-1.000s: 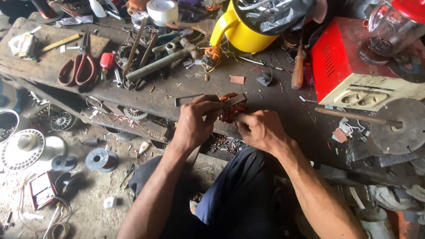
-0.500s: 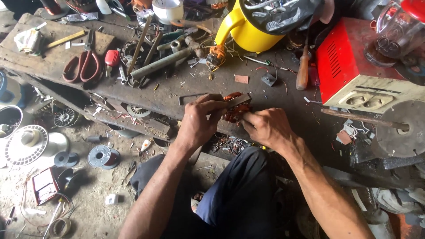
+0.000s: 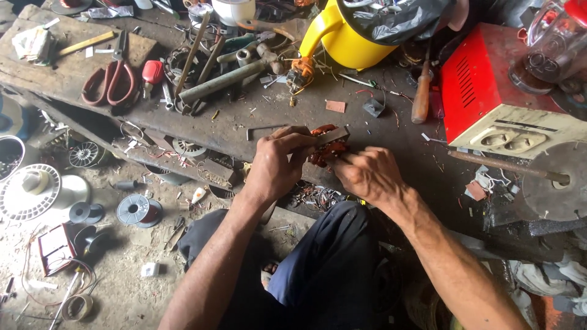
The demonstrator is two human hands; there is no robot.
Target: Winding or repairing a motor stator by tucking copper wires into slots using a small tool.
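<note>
Left hand: the left hand [image 3: 276, 166] is curled over the near edge of the dark, littered wooden table [image 3: 244, 122], its grip closed, thumb and fingers pinching the left end of a small motor winding of reddish copper wire on a dark core [image 3: 324, 146].
Right hand: the right hand [image 3: 367, 174] sits just right of the winding, fingers folded tight; its grip is closed on the winding's right side, fingertips hidden behind the knuckles.
Held thing: the copper winding is between both hands, just above the table's near edge, near the middle of the scene; a flat grey strip [image 3: 333, 135] lies across its top, under the left fingers.
Far left of table: red-handled pliers [image 3: 110, 82] lie flat, a red-capped tool [image 3: 151, 72] just to their right, and a long grey metal pipe [image 3: 220, 80] slants beyond them.
Far middle: a yellow plastic jug [image 3: 345, 43] holds a black plastic bag [image 3: 397, 18].
Right: a wooden-handled screwdriver [image 3: 422, 98] lies left of a red metal box with a cream socket face [image 3: 489, 91]; a round grey disc [image 3: 553, 180] rests nearer, on the right edge.
Floor, near left: a white fan grille [image 3: 24, 192] and a grey wire spool [image 3: 136, 209] lie on the dusty floor [image 3: 122, 275].
Legs: dark blue trousers [image 3: 324, 269] show below the arms.
</note>
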